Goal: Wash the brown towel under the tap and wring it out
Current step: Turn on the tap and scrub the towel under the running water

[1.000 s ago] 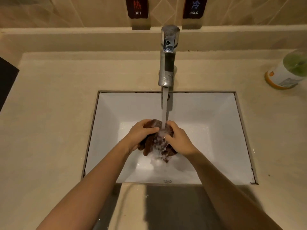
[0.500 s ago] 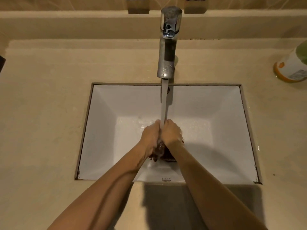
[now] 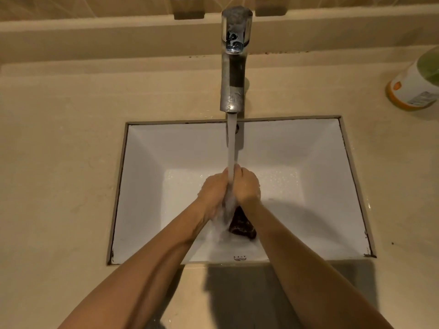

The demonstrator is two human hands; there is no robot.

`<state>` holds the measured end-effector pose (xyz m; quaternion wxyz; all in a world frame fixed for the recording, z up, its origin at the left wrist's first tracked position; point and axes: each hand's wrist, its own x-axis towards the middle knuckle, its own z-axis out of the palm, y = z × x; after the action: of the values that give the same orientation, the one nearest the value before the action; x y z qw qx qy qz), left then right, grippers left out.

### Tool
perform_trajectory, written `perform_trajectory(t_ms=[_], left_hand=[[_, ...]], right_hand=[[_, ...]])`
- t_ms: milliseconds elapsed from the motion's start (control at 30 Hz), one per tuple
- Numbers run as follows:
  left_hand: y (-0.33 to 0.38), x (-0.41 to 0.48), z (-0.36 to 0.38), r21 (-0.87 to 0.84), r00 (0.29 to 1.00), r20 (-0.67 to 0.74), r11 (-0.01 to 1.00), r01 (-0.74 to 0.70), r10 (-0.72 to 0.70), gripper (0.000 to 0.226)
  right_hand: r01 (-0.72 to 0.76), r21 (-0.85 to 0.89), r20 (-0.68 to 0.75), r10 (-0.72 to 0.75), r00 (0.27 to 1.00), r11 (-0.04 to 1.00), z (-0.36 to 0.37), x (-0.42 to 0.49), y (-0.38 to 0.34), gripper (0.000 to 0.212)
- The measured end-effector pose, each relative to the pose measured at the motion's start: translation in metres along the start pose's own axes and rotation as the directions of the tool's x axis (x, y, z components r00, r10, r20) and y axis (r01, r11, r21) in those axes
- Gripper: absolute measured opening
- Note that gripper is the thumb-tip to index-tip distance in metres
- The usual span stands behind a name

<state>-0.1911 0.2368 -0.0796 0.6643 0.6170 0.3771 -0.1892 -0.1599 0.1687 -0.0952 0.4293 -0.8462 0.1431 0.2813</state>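
The brown towel (image 3: 241,224) is seen as a dark, reddish brown, mottled with paler flecks. The tap (image 3: 234,74) is finished in silvery chrome, with darker reflections down its spout. The stream of water (image 3: 231,143) is rendered pale and whitish. The sink (image 3: 147,186) is glazed white and framed in thin grey-brown. The counter (image 3: 59,162) is coloured warm beige, faintly speckled. At the far right, a bottle (image 3: 418,84) is marked white, with an orange band at its base and green above. The far wall (image 3: 83,5) is tiled in tan, crossed by pale diagonal lines.
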Motion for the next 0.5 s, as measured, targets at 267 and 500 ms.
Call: perform_trajectory(t_ms=[267, 500], left_hand=[[0.007, 0.011, -0.06, 0.279, 0.966, 0.246, 0.949, -0.146, 0.076, 0.022], [0.016, 0.008, -0.107, 0.622, 0.941, 0.339, 0.745, -0.24, 0.021, 0.018]], right_hand=[[0.119, 0.066, 0.014, -0.12, 0.993, 0.991, -0.042, -0.007, 0.006, 0.051], [0.0, 0.243, 0.035, -0.009, 0.999, 0.97, -0.058, -0.024, -0.01, 0.061]])
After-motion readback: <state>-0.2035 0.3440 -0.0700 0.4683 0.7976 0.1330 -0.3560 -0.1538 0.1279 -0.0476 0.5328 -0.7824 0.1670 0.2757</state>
